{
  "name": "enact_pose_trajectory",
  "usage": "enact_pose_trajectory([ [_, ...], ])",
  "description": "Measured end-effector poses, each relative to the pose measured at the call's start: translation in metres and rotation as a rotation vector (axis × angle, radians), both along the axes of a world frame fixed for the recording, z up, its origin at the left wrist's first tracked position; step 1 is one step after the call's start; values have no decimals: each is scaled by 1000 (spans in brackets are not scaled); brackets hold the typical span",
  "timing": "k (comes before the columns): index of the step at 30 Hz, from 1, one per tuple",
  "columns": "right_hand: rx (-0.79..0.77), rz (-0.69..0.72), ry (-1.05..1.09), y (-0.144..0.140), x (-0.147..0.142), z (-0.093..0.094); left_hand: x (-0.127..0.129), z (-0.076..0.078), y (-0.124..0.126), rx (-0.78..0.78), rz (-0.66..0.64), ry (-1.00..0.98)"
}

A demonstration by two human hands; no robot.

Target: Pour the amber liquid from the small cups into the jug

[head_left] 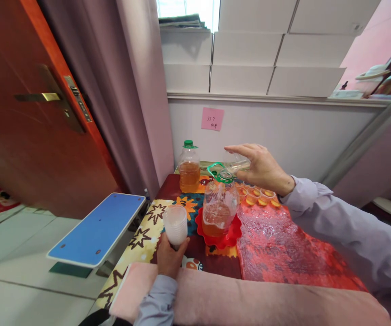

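Observation:
My left hand point(171, 259) is closed around the lower part of a stack of clear plastic cups point(175, 222), held upright near the table's front left. Fingers and thumb of my right hand point(263, 166) grip a clear plastic cup point(235, 165), tilted just above the mouth of an uncapped plastic jug point(217, 206). Whether the cup touches the mouth I cannot tell. Amber liquid fills the jug's lower part, and its green handle point(214, 170) sticks up to the left. The jug stands in a red scalloped dish point(236, 231).
A second jug point(190, 170) with a green cap stands behind, holding amber liquid. Several small cups point(256, 194) with orange contents sit on a glossy red mat point(270, 244). A pink cushion point(249, 299) lines the front edge; a blue stool point(100, 228) stands left.

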State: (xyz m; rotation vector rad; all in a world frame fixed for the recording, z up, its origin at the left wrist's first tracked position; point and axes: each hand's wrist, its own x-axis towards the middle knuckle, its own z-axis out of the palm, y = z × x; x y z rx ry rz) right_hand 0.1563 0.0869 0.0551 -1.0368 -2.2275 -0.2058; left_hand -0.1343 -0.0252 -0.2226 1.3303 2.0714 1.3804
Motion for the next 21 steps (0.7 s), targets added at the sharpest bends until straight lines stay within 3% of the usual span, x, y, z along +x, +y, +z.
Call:
enact_pose_trajectory([
  [11, 99, 1, -40, -9, -5, 0, 1, -1, -1, 45, -22, 30],
  [13, 111, 1, 85, -15, -2, 2, 2, -5, -1, 65, -33, 39],
  [17, 64, 47, 536, -48, -2, -1, 3, -13, -3, 144, -94, 104],
  [21, -128, 199, 853, -95, -25, -37, 3, -21, -5, 245, -155, 195],
])
